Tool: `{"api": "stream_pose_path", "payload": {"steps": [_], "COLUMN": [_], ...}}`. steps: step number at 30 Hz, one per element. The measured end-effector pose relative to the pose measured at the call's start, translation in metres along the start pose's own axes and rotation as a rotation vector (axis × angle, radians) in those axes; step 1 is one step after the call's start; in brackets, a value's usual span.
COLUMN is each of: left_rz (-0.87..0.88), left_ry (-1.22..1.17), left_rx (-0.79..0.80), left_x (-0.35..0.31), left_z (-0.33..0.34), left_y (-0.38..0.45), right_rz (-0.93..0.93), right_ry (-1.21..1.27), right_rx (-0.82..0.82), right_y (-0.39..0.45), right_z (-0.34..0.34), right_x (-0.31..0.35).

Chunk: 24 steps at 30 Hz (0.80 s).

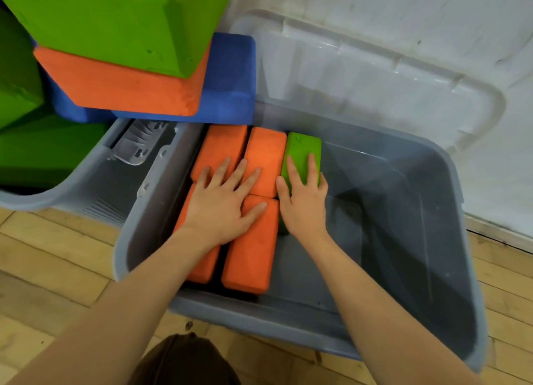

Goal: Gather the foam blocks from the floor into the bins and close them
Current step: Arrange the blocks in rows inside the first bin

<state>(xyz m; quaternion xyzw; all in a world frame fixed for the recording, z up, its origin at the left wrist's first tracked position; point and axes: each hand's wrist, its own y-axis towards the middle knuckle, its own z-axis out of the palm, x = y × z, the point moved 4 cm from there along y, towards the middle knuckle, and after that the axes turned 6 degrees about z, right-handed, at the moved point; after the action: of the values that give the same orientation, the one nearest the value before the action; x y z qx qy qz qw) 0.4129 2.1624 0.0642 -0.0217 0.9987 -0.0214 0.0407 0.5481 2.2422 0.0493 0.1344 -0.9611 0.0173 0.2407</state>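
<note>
Wooden plank floor (pixel 52 257) carries a grey bin (pixel 427 240) beside a white wall (pixel 432 15).

Two bare arms reach forward and down, side by side. The left hand (pixel 222 202) lies flat with its fingers spread wide and straight, palm down. It presses on the flat tops of the orange foam blocks (pixel 253 249) under it. The right hand (pixel 302 200) sits just beside the left one, almost touching it. Its grip is on the small green foam block (pixel 302 151): the thumb lies along the block's left side, the fingers curl over its top and right side. Both wrists are straight.
</note>
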Motion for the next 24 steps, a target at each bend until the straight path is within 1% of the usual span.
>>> {"api": "stream_pose_path", "payload": {"steps": [1,3,5,7,9,11,13,18,21,24], "left_rz": [0.010,0.019,0.018,0.020,0.020,0.020,0.028,0.022,0.028,0.037], "left_ry": [-0.012,-0.033,-0.042,-0.050,-0.068,-0.094,-0.104,-0.107,-0.111,-0.141], "left_rx": [-0.016,-0.027,-0.035,-0.043,-0.033,-0.025,-0.017,-0.029,-0.026,-0.075], "left_x": [-0.002,-0.003,0.001,0.004,0.005,0.006,0.009,0.005,0.004,0.011], "left_z": [0.000,0.000,0.000,-0.001,0.000,0.001,0.002,0.005,0.008,0.008], "left_y": [0.000,-0.001,-0.004,-0.006,-0.008,-0.008,-0.008,0.005,0.008,0.005], "right_rz": [0.010,0.057,0.056,0.005,-0.078,-0.140,-0.127,-0.130,-0.111,-0.111], "right_ry": [-0.029,-0.121,-0.216,-0.244,-0.233,-0.192,-0.151,-0.174,-0.136,-0.119], "right_rx": [0.005,0.068,0.085,0.019,-0.096,-0.144,-0.105,-0.074,-0.029,0.020], "right_y": [0.000,-0.001,-0.002,-0.006,-0.015,-0.024,-0.028,-0.019,-0.018,-0.017], "right_z": [0.000,0.002,0.000,-0.007,-0.009,-0.004,0.003,0.014,0.015,0.012], "right_x": [0.001,0.002,0.003,0.006,0.013,0.019,0.022,0.021,0.022,0.023]}}
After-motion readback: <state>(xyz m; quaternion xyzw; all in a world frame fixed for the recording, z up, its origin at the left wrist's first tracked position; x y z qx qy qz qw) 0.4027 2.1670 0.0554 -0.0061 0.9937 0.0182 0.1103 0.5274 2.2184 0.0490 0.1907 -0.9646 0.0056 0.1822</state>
